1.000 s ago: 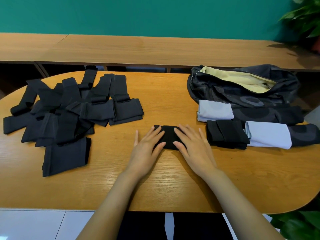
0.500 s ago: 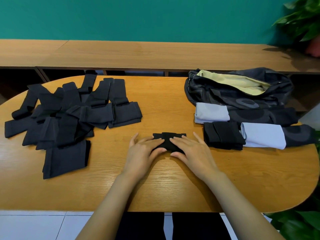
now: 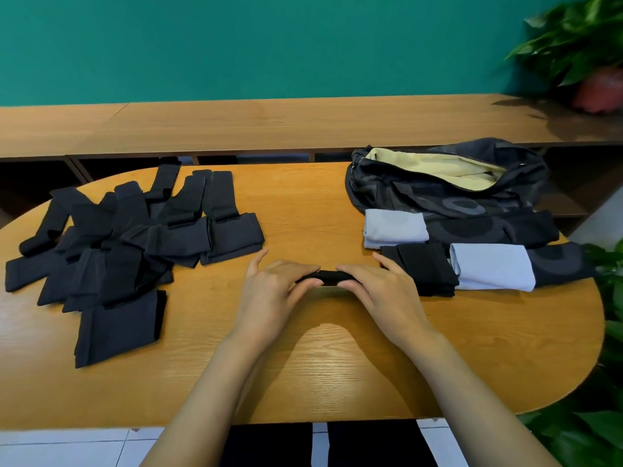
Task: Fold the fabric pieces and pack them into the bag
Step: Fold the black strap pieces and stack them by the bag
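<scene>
Teal wall (image 3: 269,45) fills the background, with a long wooden table (image 3: 236,126) along it and a potted plant (image 3: 580,38) at its right end. Nearer stands an oval table (image 3: 303,203) of light wood.

At its middle, both hands hold a small black piece (image 3: 328,277), folded into a narrow bundle and lying crosswise just above the wood. The left hand (image 3: 269,294) grips its left end, fingers curled over the top and thumb tip against the near side. The right hand (image 3: 384,291) grips the right end the same way. Only the short middle stretch of the piece shows between the fingertips.

On the left lies a loose pile (image 3: 128,237) of black pieces, overlapping at many angles; one flat piece sticks out toward the near edge.

On the far right sits the bag (image 3: 438,187), dark with a circle pattern, its mouth open and a pale yellow lining showing. Just in front of it lie two grey folds (image 3: 394,228), each joined to dark patterned cloth on its right. A black stack (image 3: 423,267) lies between them, just beside the right hand. Green leaves (image 3: 590,416) show past the right rim.
</scene>
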Demonstrator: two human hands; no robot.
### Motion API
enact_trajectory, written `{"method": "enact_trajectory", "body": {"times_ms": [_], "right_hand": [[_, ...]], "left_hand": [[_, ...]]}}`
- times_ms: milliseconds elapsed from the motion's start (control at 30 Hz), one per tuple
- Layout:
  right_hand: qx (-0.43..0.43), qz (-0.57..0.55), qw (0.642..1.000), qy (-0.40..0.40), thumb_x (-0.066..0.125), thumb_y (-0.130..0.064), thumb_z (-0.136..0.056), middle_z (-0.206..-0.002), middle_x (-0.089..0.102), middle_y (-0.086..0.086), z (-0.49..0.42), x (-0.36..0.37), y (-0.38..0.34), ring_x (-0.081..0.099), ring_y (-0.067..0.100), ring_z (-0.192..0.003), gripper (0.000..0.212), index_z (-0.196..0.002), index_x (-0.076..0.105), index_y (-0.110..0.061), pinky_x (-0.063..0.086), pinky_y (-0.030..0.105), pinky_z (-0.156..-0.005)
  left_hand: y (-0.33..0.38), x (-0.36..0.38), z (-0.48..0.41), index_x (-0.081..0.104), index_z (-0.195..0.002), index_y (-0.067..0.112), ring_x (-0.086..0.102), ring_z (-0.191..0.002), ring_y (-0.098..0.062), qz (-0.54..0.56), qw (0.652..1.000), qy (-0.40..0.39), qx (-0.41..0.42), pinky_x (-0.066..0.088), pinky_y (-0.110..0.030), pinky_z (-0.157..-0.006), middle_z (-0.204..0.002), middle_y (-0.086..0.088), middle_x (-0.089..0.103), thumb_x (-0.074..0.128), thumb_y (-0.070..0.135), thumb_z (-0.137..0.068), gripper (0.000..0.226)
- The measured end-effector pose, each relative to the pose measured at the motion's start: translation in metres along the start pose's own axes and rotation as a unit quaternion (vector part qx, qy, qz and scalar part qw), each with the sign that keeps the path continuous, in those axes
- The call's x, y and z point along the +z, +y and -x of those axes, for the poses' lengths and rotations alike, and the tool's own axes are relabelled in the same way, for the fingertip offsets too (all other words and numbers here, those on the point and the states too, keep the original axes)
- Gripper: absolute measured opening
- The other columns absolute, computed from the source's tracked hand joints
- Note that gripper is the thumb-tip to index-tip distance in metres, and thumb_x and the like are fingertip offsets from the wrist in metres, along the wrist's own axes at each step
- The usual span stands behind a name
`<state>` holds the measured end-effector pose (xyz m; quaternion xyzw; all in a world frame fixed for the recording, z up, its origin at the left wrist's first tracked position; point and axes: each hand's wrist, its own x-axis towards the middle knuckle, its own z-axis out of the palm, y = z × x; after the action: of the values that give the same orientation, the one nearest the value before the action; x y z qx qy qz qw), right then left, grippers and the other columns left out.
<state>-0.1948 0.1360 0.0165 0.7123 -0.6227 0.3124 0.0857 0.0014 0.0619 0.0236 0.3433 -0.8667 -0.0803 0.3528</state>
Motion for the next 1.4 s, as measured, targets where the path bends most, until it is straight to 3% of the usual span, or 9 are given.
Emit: {"method": "enact_trajectory", "body": {"times_ms": [233, 367, 500, 600, 633, 767, 933, 1200, 1400], "right_hand": [[-0.037, 0.060, 0.992, 0.101, 0.053, -0.028, -0.096, -0.113, 0.072, 0.000, -0.002, -0.041, 0.056, 0.065, 0.017, -0.111, 0.030, -0.114, 0.072, -0.013, 0.038, 0.045, -0.110], [-0.028, 0.144, 0.984, 0.105, 0.073, -0.012, -0.085, -0.115, 0.072, 0.001, 0.023, -0.047, 0.095, 0.061, 0.026, -0.120, 0.025, -0.110, 0.074, -0.012, 0.035, 0.056, -0.110], [0.007, 0.179, 0.983, 0.024, 0.065, -0.025, -0.091, -0.124, 0.068, 0.000, 0.052, -0.042, 0.110, 0.055, 0.024, -0.126, 0.030, -0.120, 0.069, -0.017, 0.027, 0.057, -0.114], [0.052, 0.174, 0.983, -0.017, 0.038, -0.046, -0.099, -0.136, 0.059, 0.000, 0.060, -0.040, 0.104, 0.048, 0.020, -0.133, 0.049, -0.133, 0.060, -0.019, 0.016, 0.051, -0.119], [0.061, 0.166, 0.984, -0.017, 0.033, -0.048, -0.100, -0.138, 0.058, 0.000, 0.060, -0.040, 0.102, 0.047, 0.019, -0.134, 0.052, -0.135, 0.058, -0.019, 0.014, 0.051, -0.119], [0.090, 0.153, 0.984, -0.011, 0.023, -0.049, -0.104, -0.136, 0.059, 0.001, 0.059, -0.039, 0.097, 0.050, 0.019, -0.131, 0.057, -0.134, 0.059, -0.018, 0.010, 0.052, -0.119], [0.111, 0.160, 0.980, -0.032, 0.021, -0.049, -0.103, -0.134, 0.061, 0.001, 0.059, -0.037, 0.093, 0.052, 0.019, -0.130, 0.058, -0.132, 0.061, -0.019, 0.007, 0.051, -0.120], [0.038, 0.120, 0.992, -0.002, 0.032, -0.040, -0.103, -0.130, 0.064, -0.002, 0.029, -0.024, 0.052, 0.053, 0.018, -0.127, 0.046, -0.127, 0.064, -0.018, 0.011, 0.049, -0.120], [-0.018, 0.064, 0.996, -0.052, 0.037, -0.039, -0.101, -0.125, 0.065, -0.005, -0.005, 0.028, -0.004, 0.055, 0.014, -0.122, 0.040, -0.123, 0.066, -0.021, 0.013, 0.047, -0.120]], "left_hand": [[0.041, 0.043, -0.049, 0.075, -0.104, 0.022, 0.066, -0.103, -0.013, 0.039, 0.993, 0.070, 0.084, 0.028, -0.047, -0.112, -0.101, 0.009, 0.074, 0.058, 0.037, -0.091, 0.027], [0.058, 0.092, -0.053, 0.076, -0.104, 0.018, 0.066, -0.108, -0.021, 0.013, 0.991, 0.036, 0.131, 0.030, -0.046, -0.111, -0.106, 0.002, 0.074, 0.059, 0.028, -0.090, 0.024], [0.071, 0.118, -0.032, 0.063, -0.127, 0.022, 0.044, -0.136, -0.022, 0.024, 0.994, -0.087, 0.057, 0.027, -0.042, -0.117, -0.142, -0.003, 0.053, 0.041, 0.040, -0.096, 0.042], [0.078, 0.117, -0.023, 0.030, -0.150, 0.025, 0.007, -0.147, -0.009, 0.085, 0.988, -0.124, -0.046, 0.009, -0.034, -0.123, -0.159, 0.003, 0.013, 0.034, 0.048, -0.100, 0.055], [0.080, 0.116, -0.023, 0.023, -0.152, 0.024, 0.002, -0.146, -0.005, 0.106, 0.983, -0.131, -0.077, 0.005, -0.031, -0.123, -0.159, 0.005, 0.008, 0.034, 0.046, -0.101, 0.057], [0.088, 0.114, -0.030, 0.027, -0.152, 0.016, 0.016, -0.147, -0.008, 0.151, 0.973, -0.127, -0.118, 0.001, -0.024, -0.121, -0.158, -0.002, 0.029, 0.036, 0.038, -0.103, 0.055], [0.086, 0.115, -0.036, 0.027, -0.152, 0.020, 0.011, -0.142, 0.002, 0.193, 0.960, -0.161, -0.122, -0.001, -0.029, -0.122, -0.158, 0.001, 0.028, 0.033, 0.036, -0.105, 0.050], [0.039, 0.068, -0.022, 0.045, -0.144, 0.026, 0.030, -0.142, -0.009, 0.121, 0.975, -0.104, -0.157, 0.008, -0.042, -0.122, -0.150, 0.006, 0.043, 0.019, 0.053, -0.095, 0.062], [-0.029, 0.021, 0.012, 0.054, -0.137, 0.022, 0.034, -0.140, -0.013, 0.043, 0.976, -0.049, -0.210, 0.003, -0.038, -0.120, -0.146, 0.001, 0.049, 0.029, 0.041, -0.101, 0.048]]}}
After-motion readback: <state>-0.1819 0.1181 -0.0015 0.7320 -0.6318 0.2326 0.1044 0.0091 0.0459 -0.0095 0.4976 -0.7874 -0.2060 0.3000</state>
